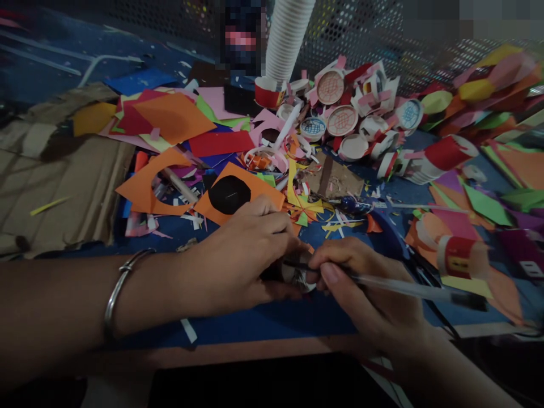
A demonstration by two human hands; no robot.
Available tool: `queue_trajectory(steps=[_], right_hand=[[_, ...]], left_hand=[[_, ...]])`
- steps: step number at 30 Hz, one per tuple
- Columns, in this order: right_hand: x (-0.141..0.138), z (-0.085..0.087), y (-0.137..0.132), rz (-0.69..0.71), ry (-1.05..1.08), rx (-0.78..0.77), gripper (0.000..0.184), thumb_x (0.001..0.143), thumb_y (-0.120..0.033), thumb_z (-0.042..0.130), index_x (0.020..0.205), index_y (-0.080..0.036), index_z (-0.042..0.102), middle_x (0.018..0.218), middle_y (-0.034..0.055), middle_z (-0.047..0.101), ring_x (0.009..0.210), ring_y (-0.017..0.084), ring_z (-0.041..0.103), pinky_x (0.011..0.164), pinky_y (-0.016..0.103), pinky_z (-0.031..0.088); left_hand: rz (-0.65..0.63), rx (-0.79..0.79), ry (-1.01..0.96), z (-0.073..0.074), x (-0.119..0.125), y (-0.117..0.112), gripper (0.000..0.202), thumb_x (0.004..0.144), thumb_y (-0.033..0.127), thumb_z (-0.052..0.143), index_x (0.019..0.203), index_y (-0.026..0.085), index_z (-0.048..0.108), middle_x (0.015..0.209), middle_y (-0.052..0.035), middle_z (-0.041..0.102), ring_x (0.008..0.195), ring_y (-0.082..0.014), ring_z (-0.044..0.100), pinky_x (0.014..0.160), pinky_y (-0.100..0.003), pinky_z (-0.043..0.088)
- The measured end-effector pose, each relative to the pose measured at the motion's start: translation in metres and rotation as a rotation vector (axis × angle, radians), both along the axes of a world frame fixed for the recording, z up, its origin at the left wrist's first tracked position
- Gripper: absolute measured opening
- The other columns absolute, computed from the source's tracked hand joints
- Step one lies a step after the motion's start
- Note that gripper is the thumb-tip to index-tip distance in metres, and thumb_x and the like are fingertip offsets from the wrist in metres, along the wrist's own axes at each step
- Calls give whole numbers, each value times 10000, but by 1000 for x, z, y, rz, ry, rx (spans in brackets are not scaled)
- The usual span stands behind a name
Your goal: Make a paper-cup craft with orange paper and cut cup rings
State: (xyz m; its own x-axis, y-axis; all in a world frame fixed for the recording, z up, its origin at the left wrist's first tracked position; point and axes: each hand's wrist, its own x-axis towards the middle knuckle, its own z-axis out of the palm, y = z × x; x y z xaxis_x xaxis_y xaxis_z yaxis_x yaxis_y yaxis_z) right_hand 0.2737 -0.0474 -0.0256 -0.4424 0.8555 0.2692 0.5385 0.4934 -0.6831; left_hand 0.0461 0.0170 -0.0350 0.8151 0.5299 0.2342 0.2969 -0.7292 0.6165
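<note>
My right hand (365,289) is closed round a pen (403,287) with a clear barrel and a dark rear end. The pen lies slanted, its tip pointing left toward a small whitish piece (300,277). My left hand (250,255), with a silver bangle on the wrist, curls its fingers round that piece and hides much of it; it resembles a cut paper cup, but shadow blurs its shape. Just beyond my left hand lies orange paper (267,195) with a black round piece (229,194) on it.
Cut paper cups (342,120) with drawn bases are heaped behind, beside a tall cup stack (290,39). Coloured paper (174,116) and scraps cover the blue table (238,326). Cardboard (63,187) lies left; a red-and-white cup (461,258) stands right. Perforated metal (352,34) rises behind.
</note>
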Motion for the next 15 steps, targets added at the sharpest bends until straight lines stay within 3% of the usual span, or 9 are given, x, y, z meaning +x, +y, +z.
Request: queue_trajectory(steps=[6,15], right_hand=[[-2,1,0,10,-108,192,150,1015,-99,520,1002,-237,579,819,-43,694,723,101,679,723,215,544],[1,-1,-1,31,-209,444,155,973,-37,539,1014,-168,610,821,32,719,759,158,680,763,276,572]], left_hand=[[24,-41,4,2,2,0,354,875,410,845,1113,176,725,975,-40,703,930,-250,573,873,-395,382],[55,-47,45,3,3,1,407,803,381,908,1098,165,731,1016,-62,704,1038,-295,556,899,-408,396]])
